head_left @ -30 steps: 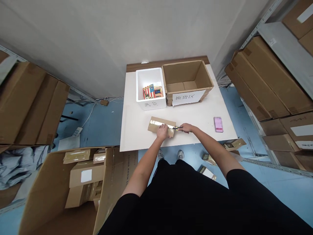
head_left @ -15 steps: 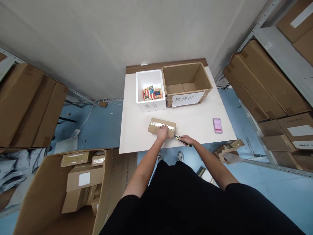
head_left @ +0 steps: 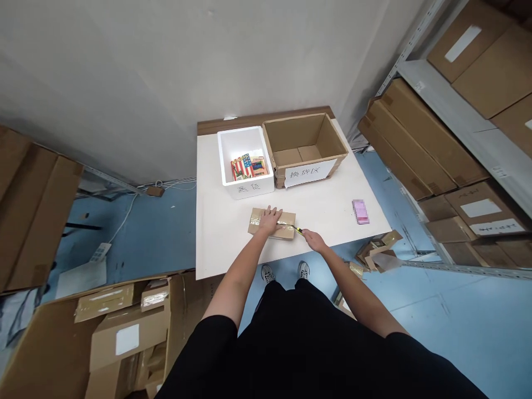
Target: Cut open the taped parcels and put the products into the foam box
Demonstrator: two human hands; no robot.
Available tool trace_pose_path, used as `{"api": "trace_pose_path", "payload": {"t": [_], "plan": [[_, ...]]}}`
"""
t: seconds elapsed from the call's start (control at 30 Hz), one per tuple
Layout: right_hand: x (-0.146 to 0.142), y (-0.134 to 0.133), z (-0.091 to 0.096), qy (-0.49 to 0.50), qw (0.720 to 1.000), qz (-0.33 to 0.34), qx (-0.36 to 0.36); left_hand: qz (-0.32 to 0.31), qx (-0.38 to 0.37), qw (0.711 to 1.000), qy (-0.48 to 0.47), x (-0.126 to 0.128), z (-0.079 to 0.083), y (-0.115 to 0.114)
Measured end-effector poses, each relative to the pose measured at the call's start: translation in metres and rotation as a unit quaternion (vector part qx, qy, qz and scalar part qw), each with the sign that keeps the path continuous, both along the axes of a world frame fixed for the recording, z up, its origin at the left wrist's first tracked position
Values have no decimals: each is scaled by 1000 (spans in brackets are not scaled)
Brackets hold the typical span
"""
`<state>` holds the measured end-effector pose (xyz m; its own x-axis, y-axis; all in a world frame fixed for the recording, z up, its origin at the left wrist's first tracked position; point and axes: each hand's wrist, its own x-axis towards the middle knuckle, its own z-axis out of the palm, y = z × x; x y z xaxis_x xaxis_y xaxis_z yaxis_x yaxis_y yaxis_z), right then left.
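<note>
A small taped cardboard box lies flat near the front edge of the white table. Across its top rests my left hand, fingers spread and pressing on the cardboard. My right hand is wrapped round a yellow-and-black utility knife. The knife's tip meets the right part of the box top, along the tape seam. Part of the box's top is hidden under my left hand.
Behind the box stand a white foam bin with colourful packs and an open cardboard carton with a handwritten label. A pink item lies at right. A large carton of boxes stands at lower left; shelves flank the right.
The knife has gone from the box's right end onto its top seam. My left hand's fingers have spread out over the box. The camera view has shifted.
</note>
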<state>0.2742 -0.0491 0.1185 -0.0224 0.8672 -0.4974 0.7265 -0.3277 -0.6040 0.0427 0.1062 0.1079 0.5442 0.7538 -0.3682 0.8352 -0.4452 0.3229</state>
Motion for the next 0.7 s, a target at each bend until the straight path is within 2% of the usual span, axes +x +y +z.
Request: {"api": "trace_pose_path", "payload": {"t": [0.07,0.17,0.3,0.47,0.53,0.63,0.7], "plan": [[-7,-4,0,-42,998,25,37,-12,24,999,-21,-4,-2,-1],[-14,-7,0,-117,991,31,57,5,67,996,-57,-7,-4,-13],[-23,-3,5,-181,981,37,58,36,87,992,-85,-9,-10,-30],[-32,3,6,-211,976,37,36,36,99,991,-82,-9,-13,-34],[-21,-2,3,-214,977,1,17,37,108,990,-86,-9,-13,-34],[11,-20,-1,-208,971,-112,-31,44,116,988,-93,-11,-14,-32],[28,-33,-6,-175,972,-158,-7,46,120,986,-103,-11,-16,-32]]}}
